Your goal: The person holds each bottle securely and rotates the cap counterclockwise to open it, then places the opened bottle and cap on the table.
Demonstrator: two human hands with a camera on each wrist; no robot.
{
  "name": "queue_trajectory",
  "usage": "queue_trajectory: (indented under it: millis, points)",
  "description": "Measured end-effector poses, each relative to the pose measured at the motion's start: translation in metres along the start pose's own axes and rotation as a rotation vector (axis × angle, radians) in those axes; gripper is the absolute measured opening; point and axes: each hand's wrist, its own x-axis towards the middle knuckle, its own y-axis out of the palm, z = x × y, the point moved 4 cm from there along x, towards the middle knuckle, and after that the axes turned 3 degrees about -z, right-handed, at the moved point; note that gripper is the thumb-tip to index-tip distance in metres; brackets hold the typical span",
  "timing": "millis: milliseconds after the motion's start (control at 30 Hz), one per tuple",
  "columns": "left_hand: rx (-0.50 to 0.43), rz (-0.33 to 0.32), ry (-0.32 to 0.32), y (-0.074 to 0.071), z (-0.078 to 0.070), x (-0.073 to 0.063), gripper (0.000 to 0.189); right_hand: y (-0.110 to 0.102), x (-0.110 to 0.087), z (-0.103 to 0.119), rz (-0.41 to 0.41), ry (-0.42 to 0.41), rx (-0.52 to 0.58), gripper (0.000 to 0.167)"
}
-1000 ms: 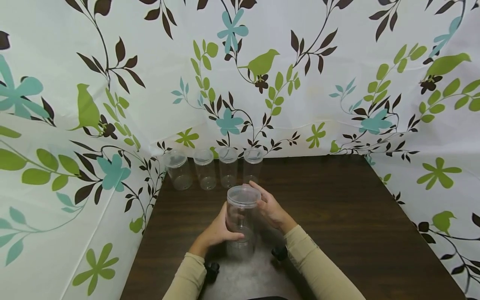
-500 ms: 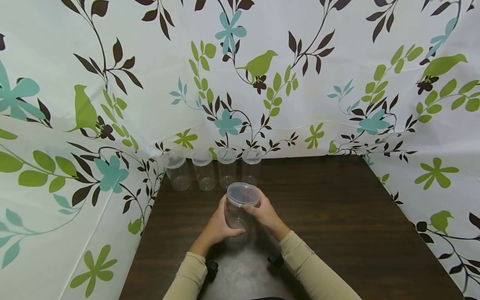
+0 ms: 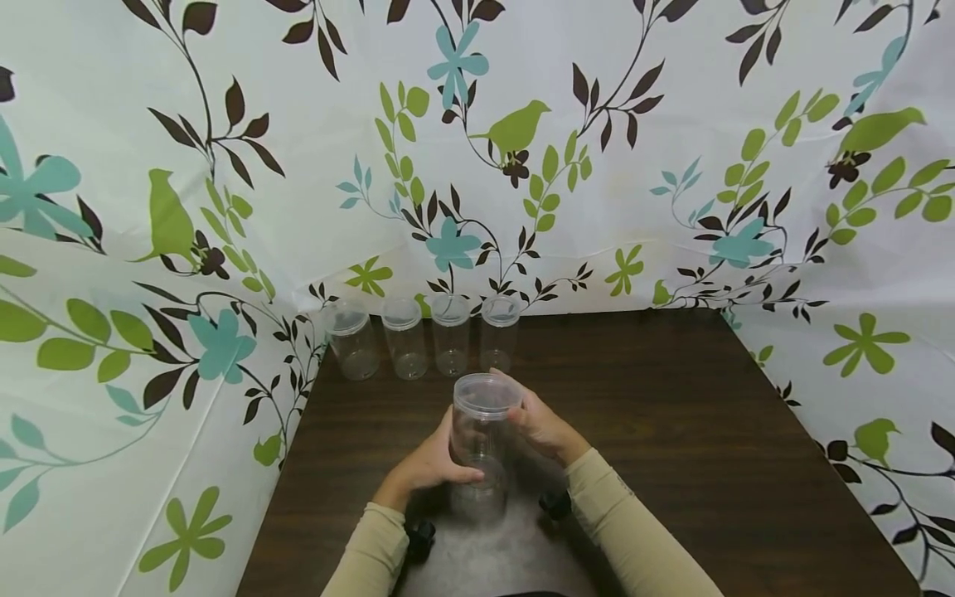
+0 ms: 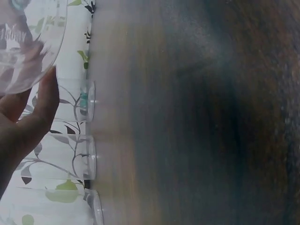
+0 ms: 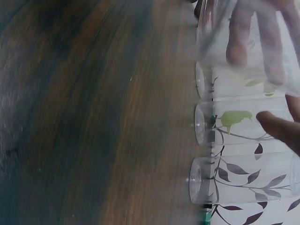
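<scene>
A clear plastic jar (image 3: pixel 477 448) with a translucent screw lid (image 3: pixel 487 395) is held above the table, lid side up. My left hand (image 3: pixel 430 462) grips the jar's body from the left, thumb across its front. At the lid's right edge, my right hand (image 3: pixel 543 423) holds the rim, its other fingers partly hidden behind. In the left wrist view, the jar's round base (image 4: pixel 28 56) shows beside my left thumb. The right wrist view catches my right thumb (image 5: pixel 279 125) and, blurred, fingers seen through the clear jar wall (image 5: pixel 262 42).
Several similar lidded clear jars (image 3: pixel 406 342) stand in a row at the back left of the dark wooden table (image 3: pixel 642 464). A patterned sheet (image 3: pixel 597 182) with leaves and birds rises behind the table and along both sides.
Half a second ago the jar was tilted, with my right thumb on the lid's front. Now its lower body shows again and my right hand has shifted back around the lid's right side.
</scene>
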Motion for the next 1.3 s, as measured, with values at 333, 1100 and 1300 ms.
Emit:
queue_trajectory:
  millis: [333,1100,1300]
  points:
    - [0.206,-0.311,-0.005,-0.013,0.006,-0.002,0.124,0.013,0.001,0.003,-0.147,-0.06,-0.004,0.123]
    - [0.127,-0.067,-0.032,-0.007,-0.001,0.0,0.12,0.0,0.002,0.001,-0.136,0.015,-0.139,0.13]
    - [0.196,-0.223,-0.056,-0.014,0.0,0.0,0.123,0.004,0.001,0.001,-0.172,-0.049,-0.139,0.129]
